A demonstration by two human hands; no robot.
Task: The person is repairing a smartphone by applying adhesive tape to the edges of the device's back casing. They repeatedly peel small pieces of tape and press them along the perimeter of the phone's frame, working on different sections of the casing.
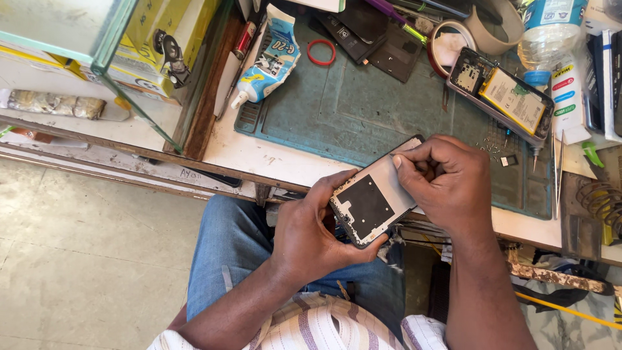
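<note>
A striped shirt (311, 327) and blue jeans (240, 253) fill the bottom of the view, and just above them the left hand (311, 233) cradles a phone display frame (376, 198) from below, fingers curled tight round its lower edge so the panel sits steady and tilted over the lap. The right hand (447, 178) lies on the frame's upper end, thumb and fingertips pinched narrow against the pale inner surface, apparently pressing or picking at something there; what lies beneath them cannot be made out. Beyond the fingers a blue-green work mat (363, 110) covers the bench. Farther right of the right hand rests an opened phone body (505, 97) with its battery exposed. Off past the left fingers lie a glue tube (269, 61) and a red ring (321, 52).
</note>
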